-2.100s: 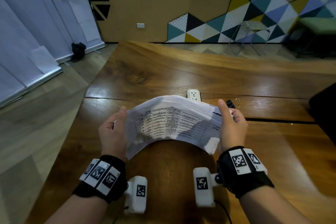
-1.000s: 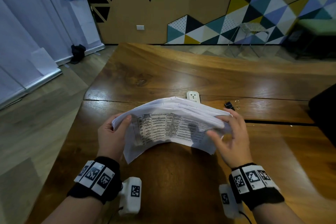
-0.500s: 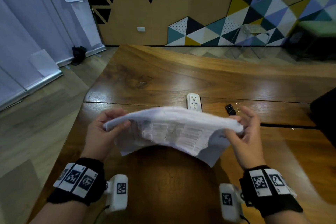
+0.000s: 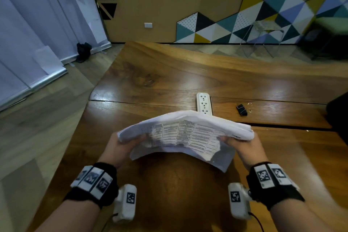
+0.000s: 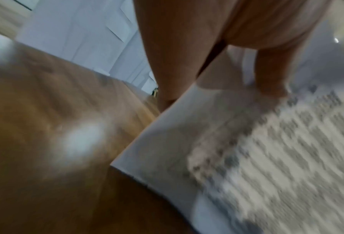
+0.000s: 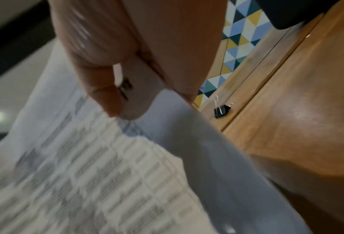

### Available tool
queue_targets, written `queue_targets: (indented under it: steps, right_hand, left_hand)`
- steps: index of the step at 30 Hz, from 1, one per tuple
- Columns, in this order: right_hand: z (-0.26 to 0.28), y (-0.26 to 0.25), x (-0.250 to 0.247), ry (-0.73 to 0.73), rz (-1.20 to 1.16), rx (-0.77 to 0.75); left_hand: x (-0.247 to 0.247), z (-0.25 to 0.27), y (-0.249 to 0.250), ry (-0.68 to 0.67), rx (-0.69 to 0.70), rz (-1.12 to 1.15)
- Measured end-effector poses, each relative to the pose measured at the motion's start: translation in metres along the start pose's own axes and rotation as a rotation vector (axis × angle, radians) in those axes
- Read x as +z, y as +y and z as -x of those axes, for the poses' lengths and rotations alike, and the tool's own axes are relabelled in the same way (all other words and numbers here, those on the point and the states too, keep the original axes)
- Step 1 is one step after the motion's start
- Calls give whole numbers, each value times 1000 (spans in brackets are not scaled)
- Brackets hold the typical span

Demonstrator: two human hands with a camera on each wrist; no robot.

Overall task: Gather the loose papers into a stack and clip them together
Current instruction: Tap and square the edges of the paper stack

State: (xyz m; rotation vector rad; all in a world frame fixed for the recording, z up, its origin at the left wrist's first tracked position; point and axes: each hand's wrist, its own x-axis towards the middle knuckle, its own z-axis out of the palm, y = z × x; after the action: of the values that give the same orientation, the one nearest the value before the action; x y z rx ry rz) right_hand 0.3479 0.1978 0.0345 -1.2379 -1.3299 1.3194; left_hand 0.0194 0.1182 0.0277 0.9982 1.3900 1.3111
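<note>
A stack of white printed papers [image 4: 185, 133] arches between both hands above the wooden table [image 4: 169, 73]. My left hand [image 4: 120, 147] grips its left end, thumb on top, fingers hidden beneath. The stack's right end is pinched by my right hand [image 4: 243, 147]. In the left wrist view the thumb presses on the papers [image 5: 247, 158]. The right wrist view shows the papers [image 6: 107, 166] held under the thumb, blurred. A black binder clip [image 4: 242, 109] lies on the table beyond the right hand, apart from the papers, also seen as the clip [image 6: 221, 110].
A white power strip [image 4: 203, 103] lies on the table just behind the papers. A seam [image 4: 282, 125] runs across the table. A dark object [image 4: 339, 111] sits at the right edge. The floor drops off past the table's left edge.
The papers were turned from facing me to lying flatter, then lowered. My right hand shifted its hold from the side edge to pinching the end. Both hands moved slightly toward me.
</note>
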Motion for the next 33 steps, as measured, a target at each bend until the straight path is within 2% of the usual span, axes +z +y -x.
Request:
queue_targets:
  steps: [2, 4, 8, 11, 14, 18, 22, 27, 33]
  right_hand:
    - [0, -2, 8, 14, -43, 10]
    - [-1, -9, 6, 8, -73, -36]
    - [-4, -6, -2, 27, -124, -18]
    - [-6, -4, 6, 47, -59, 10]
    - [-6, -14, 5, 36, -85, -29]
    - [-1, -11, -5, -8, -69, -77]
    - [-2, -8, 6, 25, -77, -23]
    - [-2, -22, -3, 21, -132, -81]
    - [-6, -7, 7, 43, -82, 17]
  left_hand:
    - [5, -4, -4, 58, -16, -39]
    - [2, -7, -2, 75, 26, -18]
    - [-7, -7, 0, 0, 41, 22]
    - [3, -8, -2, 22, -3, -10]
    - [-1, -9, 1, 53, 22, -5]
    - [-10, 0, 1, 16, 24, 43]
    - [7, -3, 2, 10, 58, -15]
    - [-4, -6, 15, -17, 84, -1]
    - [5, -13, 0, 49, 13, 0]
